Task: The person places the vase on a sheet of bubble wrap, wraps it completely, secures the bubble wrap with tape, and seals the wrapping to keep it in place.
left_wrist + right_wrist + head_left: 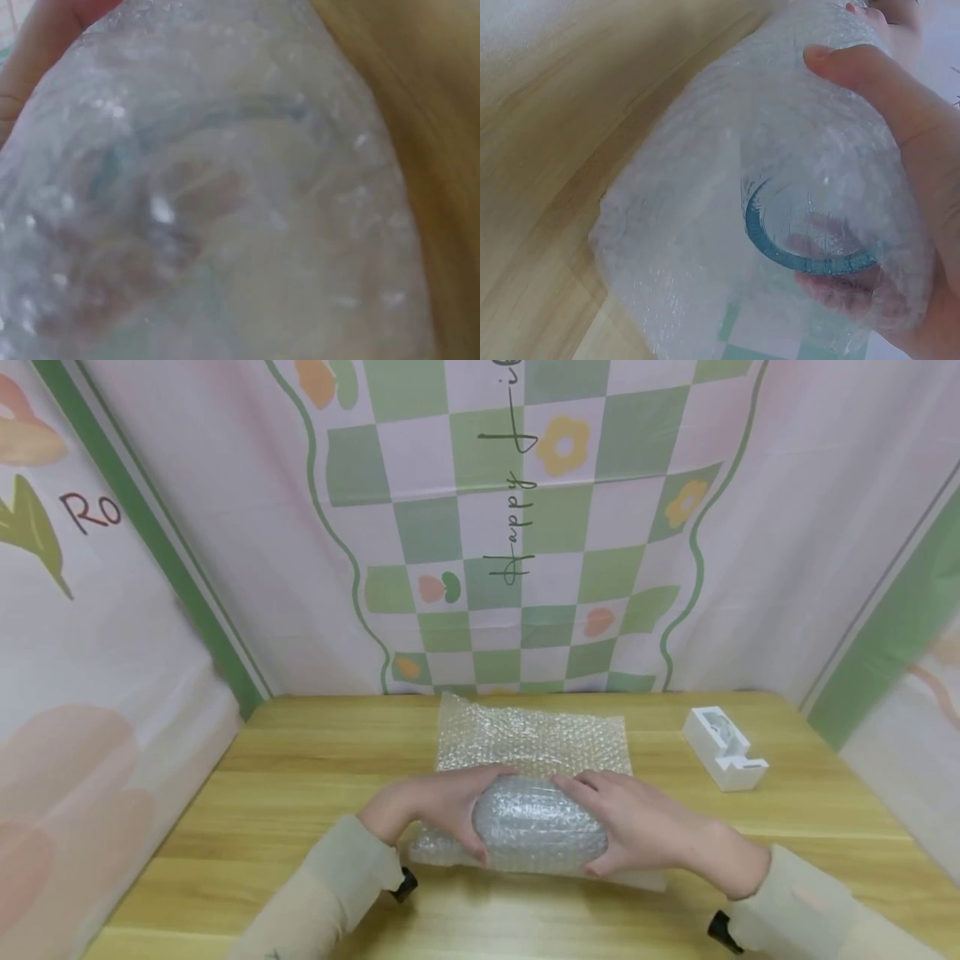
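The left hand (pixel 448 810) and right hand (pixel 641 822) grip a clear cylinder (pixel 810 265) lying between them, its round rim bluish, through shiny, dimpled plastic wrap (pixel 532 739) that also spreads in a flat sheet beyond their fingers. Under both hands runs the yellowish, wood-grained table (pixel 315 752); beyond the right hand, to its right, sits a boxy white dispenser (pixel 729 770).

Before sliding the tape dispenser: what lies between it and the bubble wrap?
In the head view, bare wooden tabletop separates bubble wrap from tape dispenser.
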Action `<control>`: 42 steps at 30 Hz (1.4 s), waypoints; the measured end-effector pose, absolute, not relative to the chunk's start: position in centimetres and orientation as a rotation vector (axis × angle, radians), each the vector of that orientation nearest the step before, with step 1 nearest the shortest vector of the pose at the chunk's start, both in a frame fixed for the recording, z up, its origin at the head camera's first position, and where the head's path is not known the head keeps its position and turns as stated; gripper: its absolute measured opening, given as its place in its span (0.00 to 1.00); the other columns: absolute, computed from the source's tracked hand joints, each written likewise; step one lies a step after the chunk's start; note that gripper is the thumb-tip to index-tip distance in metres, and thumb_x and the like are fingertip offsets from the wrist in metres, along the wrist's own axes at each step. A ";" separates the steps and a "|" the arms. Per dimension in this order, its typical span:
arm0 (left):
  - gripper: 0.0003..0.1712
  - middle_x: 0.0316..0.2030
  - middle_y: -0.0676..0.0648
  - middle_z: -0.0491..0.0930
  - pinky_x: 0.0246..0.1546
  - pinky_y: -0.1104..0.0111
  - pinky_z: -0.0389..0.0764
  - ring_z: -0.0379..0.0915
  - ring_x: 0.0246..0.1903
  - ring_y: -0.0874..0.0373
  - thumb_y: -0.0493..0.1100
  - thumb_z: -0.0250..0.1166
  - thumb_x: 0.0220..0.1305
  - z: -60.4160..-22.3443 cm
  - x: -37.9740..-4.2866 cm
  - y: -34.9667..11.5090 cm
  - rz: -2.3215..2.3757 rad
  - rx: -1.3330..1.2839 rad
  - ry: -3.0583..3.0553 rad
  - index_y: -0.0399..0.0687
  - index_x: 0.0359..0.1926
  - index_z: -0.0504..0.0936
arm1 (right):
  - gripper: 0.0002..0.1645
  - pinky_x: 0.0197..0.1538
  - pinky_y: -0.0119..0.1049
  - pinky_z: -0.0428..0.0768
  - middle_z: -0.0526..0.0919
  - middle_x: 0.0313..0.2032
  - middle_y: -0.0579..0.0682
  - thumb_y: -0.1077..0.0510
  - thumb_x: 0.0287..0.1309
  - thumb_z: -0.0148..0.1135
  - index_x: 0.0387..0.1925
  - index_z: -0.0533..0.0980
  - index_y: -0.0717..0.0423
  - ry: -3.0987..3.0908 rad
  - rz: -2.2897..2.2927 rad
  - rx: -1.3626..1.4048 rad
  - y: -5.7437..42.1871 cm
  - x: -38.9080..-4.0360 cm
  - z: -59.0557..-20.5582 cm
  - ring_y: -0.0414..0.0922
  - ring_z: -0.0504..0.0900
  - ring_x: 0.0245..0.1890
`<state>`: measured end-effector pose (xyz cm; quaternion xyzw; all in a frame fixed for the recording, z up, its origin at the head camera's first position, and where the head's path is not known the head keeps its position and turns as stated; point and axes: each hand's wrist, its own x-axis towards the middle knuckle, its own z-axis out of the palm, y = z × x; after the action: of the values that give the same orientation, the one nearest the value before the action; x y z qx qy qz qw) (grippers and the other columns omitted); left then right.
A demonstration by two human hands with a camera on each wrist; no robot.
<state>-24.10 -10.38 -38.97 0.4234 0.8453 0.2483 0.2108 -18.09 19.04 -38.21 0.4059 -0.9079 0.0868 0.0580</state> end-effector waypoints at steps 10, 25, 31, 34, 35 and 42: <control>0.72 0.72 0.43 0.59 0.64 0.51 0.72 0.62 0.66 0.50 0.64 0.85 0.37 -38.0 -23.6 -10.8 0.387 1.202 2.563 0.52 0.80 0.56 | 0.63 0.49 0.53 0.85 0.82 0.52 0.58 0.38 0.34 0.83 0.70 0.68 0.64 -2.792 0.280 1.263 18.9 -18.4 -38.0 0.55 0.83 0.48; 0.58 0.64 0.47 0.73 0.68 0.61 0.70 0.69 0.63 0.52 0.62 0.82 0.40 -37.1 -22.8 -11.3 0.394 1.396 2.663 0.45 0.70 0.69 | 0.64 0.55 0.60 0.81 0.79 0.57 0.67 0.37 0.39 0.81 0.71 0.66 0.66 -2.911 0.342 1.231 19.2 -19.0 -37.8 0.63 0.81 0.54; 0.55 0.68 0.44 0.69 0.67 0.60 0.71 0.67 0.66 0.51 0.56 0.80 0.53 -37.0 -22.4 -11.2 0.401 1.328 2.640 0.43 0.75 0.63 | 0.63 0.55 0.59 0.82 0.80 0.57 0.66 0.38 0.38 0.82 0.70 0.66 0.68 -2.936 0.437 1.224 19.7 -19.6 -38.1 0.60 0.81 0.53; 0.59 0.71 0.43 0.66 0.68 0.59 0.70 0.65 0.67 0.50 0.57 0.80 0.52 -37.3 -22.1 -11.0 0.373 1.292 2.650 0.43 0.78 0.59 | 0.64 0.54 0.57 0.82 0.79 0.57 0.66 0.38 0.39 0.82 0.71 0.65 0.68 -2.958 0.484 1.218 19.9 -19.8 -38.1 0.59 0.82 0.52; 0.61 0.72 0.43 0.65 0.68 0.58 0.69 0.65 0.68 0.49 0.58 0.80 0.51 -37.4 -22.0 -10.9 0.370 1.279 2.652 0.44 0.78 0.58 | 0.64 0.54 0.57 0.82 0.79 0.58 0.66 0.38 0.39 0.82 0.71 0.65 0.68 -2.966 0.498 1.217 19.9 -19.9 -38.1 0.59 0.82 0.52; 0.76 0.74 0.38 0.61 0.72 0.55 0.64 0.62 0.71 0.44 0.62 0.86 0.36 -38.0 -21.9 -10.6 0.337 1.281 2.673 0.40 0.79 0.52 | 0.66 0.58 0.59 0.80 0.77 0.61 0.67 0.35 0.41 0.81 0.71 0.64 0.69 -2.985 0.566 1.235 20.0 -20.1 -37.9 0.61 0.80 0.56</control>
<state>-21.88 -10.60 -37.98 0.4282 0.8931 0.1128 0.0792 -20.10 19.99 -37.93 0.3756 -0.9081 0.1721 -0.0688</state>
